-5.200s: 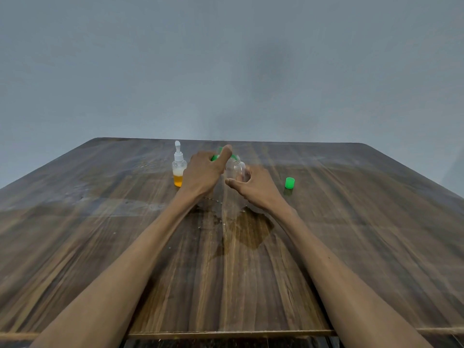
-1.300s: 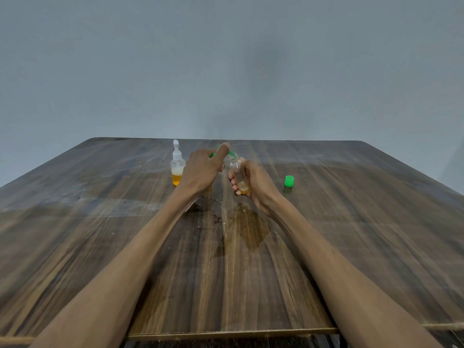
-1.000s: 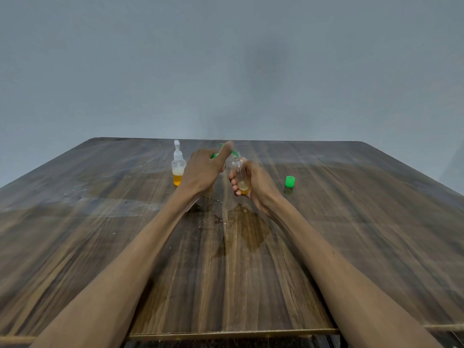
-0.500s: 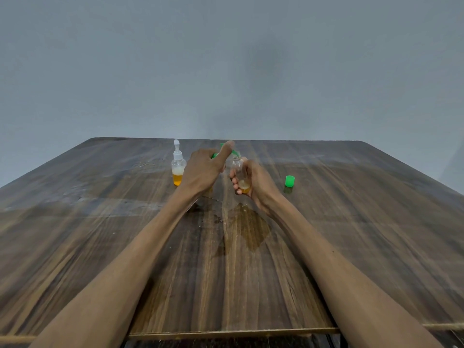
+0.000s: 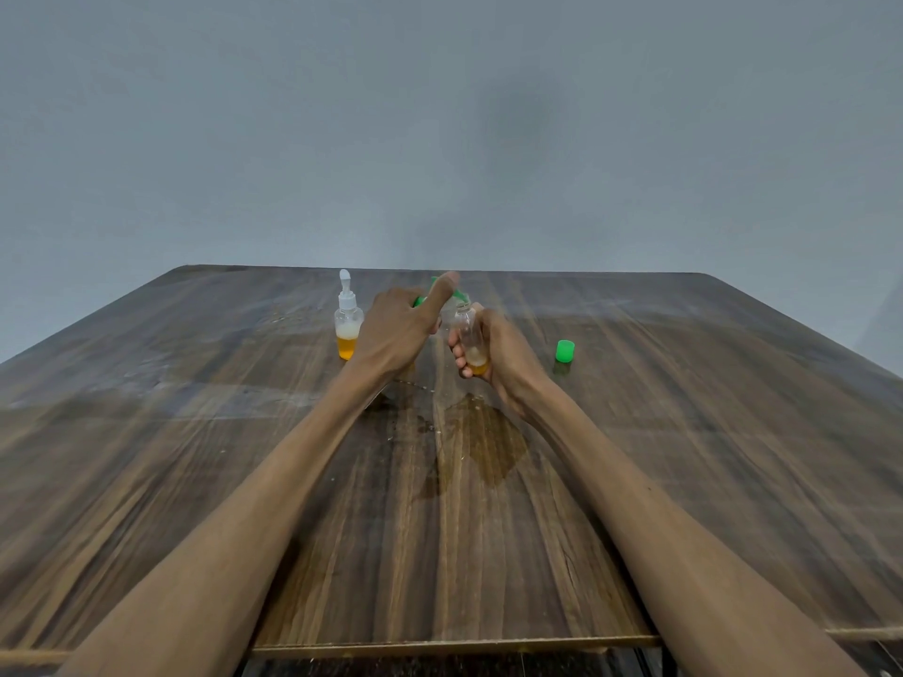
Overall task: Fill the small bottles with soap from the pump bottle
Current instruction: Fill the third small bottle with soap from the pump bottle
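Grey wall behind, brown wet bench (image 5: 684,456) under me, my right hand (image 5: 503,354) wraps the small bottle (image 5: 468,334), light and slippery, around its middle, while my left hand (image 5: 396,334) grips the green pump bottle (image 5: 421,300), thumb on top.

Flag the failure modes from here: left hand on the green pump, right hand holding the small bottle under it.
1. Overshoot: the small bottle has a narrow neck and is held in the air by the right hand, so soap from the green pump may miss; a wet patch already marks the table.
2. Slip: soapy fingers could lose the bottle.
3. The left hand could knock the dropper bottle right beside it.
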